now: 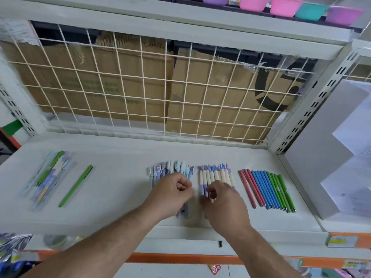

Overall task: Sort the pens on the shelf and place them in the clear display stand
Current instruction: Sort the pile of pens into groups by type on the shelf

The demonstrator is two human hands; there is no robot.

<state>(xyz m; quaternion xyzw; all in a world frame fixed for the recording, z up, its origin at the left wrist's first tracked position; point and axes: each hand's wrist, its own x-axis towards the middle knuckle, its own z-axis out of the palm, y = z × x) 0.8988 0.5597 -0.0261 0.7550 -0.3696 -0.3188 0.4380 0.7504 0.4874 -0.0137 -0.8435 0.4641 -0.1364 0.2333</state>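
Several groups of pens lie on the white shelf (120, 187). A mixed pile of pastel pens (50, 175) is at the left, with a single green pen (77, 185) beside it. In the middle lie blue-and-purple cartoon-topped pens (172, 169) and cream-and-purple pens (215, 174). At the right is a row of pink, blue and green slim pens (267, 189). My left hand (170, 191) is curled over the cartoon-topped pens. My right hand (222, 199) has its fingers curled on the lower ends of the cream-and-purple pens. No clear display stand is in view.
A white wire grid (160, 87) backs the shelf, with cardboard boxes (210, 93) behind it. Coloured bowls (285, 6) sit on the shelf above. A white stepped stand (331, 153) fills the right side. Orange price strips run along the shelf's front edge (180, 257).
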